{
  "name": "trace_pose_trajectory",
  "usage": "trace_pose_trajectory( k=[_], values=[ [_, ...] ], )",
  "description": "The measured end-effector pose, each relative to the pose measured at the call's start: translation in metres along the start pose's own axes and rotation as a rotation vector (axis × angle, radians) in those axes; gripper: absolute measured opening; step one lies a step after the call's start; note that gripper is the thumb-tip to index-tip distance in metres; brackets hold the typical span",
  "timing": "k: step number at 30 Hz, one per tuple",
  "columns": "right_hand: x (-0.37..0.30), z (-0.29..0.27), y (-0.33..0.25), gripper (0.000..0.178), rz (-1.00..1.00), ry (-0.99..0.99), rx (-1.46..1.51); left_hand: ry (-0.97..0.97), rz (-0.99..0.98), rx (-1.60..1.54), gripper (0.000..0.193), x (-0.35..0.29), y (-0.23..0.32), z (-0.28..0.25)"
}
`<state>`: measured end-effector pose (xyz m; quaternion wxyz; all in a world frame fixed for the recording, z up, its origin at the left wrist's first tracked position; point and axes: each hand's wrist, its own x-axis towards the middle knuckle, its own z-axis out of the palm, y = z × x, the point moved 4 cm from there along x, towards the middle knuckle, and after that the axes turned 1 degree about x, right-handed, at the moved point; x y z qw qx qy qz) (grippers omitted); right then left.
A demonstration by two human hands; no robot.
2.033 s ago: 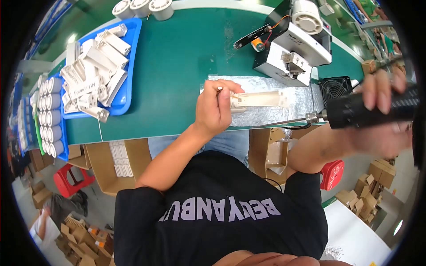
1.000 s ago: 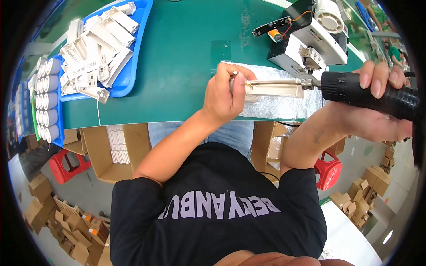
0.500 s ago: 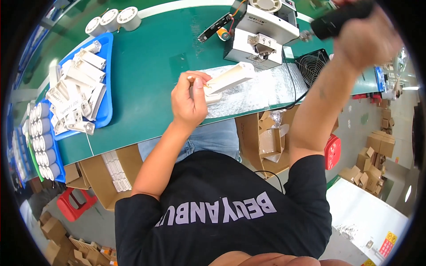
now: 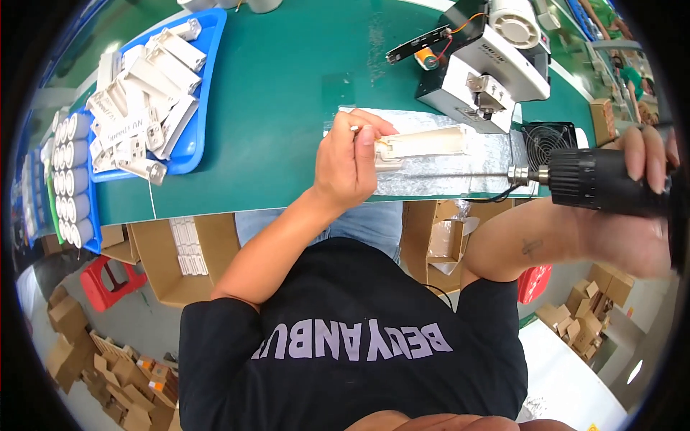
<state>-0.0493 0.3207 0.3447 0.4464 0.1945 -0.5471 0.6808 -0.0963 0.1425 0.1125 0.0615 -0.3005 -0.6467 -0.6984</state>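
My left hand (image 4: 348,159) is closed around one end of a long white plastic housing (image 4: 431,141), which lies roughly level over a silvery sheet (image 4: 424,183) near the bench's front edge. Thin wires show beside its fingers. Held in my right hand (image 4: 625,241) at the far right is a black electric screwdriver (image 4: 596,179). Its long thin bit (image 4: 460,174) points left along the near side of the housing. Whether the bit tip touches the housing, I cannot tell. Part of my right hand is blurred and hidden behind the tool.
A blue tray (image 4: 208,79) heaped with white plastic parts stands at left, beside rows of white cylinders (image 4: 75,165). At the back right sit a white-and-black machine (image 4: 467,82) and a black fan (image 4: 550,144). Open cardboard boxes (image 4: 154,266) stand below the bench edge.
My right hand has brought the screwdriver down from the upper right, and its bit now points left. The housing has turned nearer level in my left hand. The view has shifted.
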Motion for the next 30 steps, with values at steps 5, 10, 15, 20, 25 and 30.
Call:
trace_pose_trajectory(
  k=[5,10,15,20,25,30],
  values=[
    [-0.002,0.011,0.011,0.069,-0.090,-0.026,-0.194,0.019,0.034,0.005,0.010,-0.002,-0.004,-0.001],
    [-0.009,0.011,0.028,0.069,-0.028,-0.122,0.029,0.016,0.047,0.010,0.009,-0.001,-0.002,0.001],
    [-0.020,0.007,0.038,0.069,0.030,-0.202,0.237,0.037,0.059,0.022,0.008,-0.001,-0.001,-0.002],
    [-0.025,0.009,0.043,0.069,0.080,-0.285,0.457,0.049,0.064,0.028,0.007,0.000,0.000,-0.003],
    [-0.031,0.008,0.027,0.056,0.137,-0.173,0.250,0.028,0.041,0.028,0.007,0.001,0.002,-0.001],
    [-0.020,-0.027,0.018,0.066,-0.022,0.222,-0.188,-0.044,0.039,0.156,0.010,0.000,-0.002,-0.005]
  ],
)
